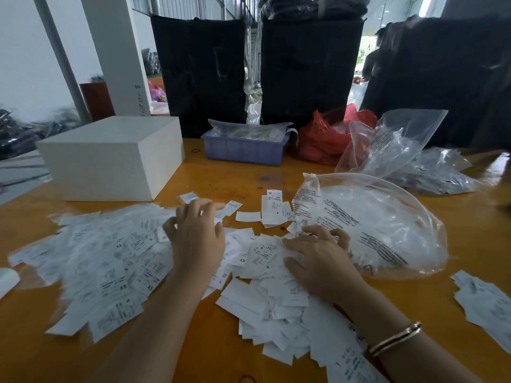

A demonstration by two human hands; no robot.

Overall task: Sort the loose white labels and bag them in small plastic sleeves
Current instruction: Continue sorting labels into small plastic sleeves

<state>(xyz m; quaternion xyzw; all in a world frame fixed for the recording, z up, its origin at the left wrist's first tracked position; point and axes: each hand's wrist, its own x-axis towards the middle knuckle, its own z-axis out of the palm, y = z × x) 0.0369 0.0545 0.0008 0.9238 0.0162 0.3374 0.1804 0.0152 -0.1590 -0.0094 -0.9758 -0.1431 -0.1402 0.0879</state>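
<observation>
Both hands lie on the labels (116,261) with no firm grip: the left hand (197,236) has loosely bent fingers spread over the heap, and the right hand (318,258) rests flat, fingers apart, just beside the big clear bag (373,225). Labels cover the near half of the desk (221,178); 1 small sorted stack (273,208) sits beyond the hands. To sort well, I think it is better to slide 1 size letter at a time.

Glossy orange table (226,172); matt paper labels (110,258); clear crinkled plastic bag (387,225); blue plastic tray (243,153).
</observation>
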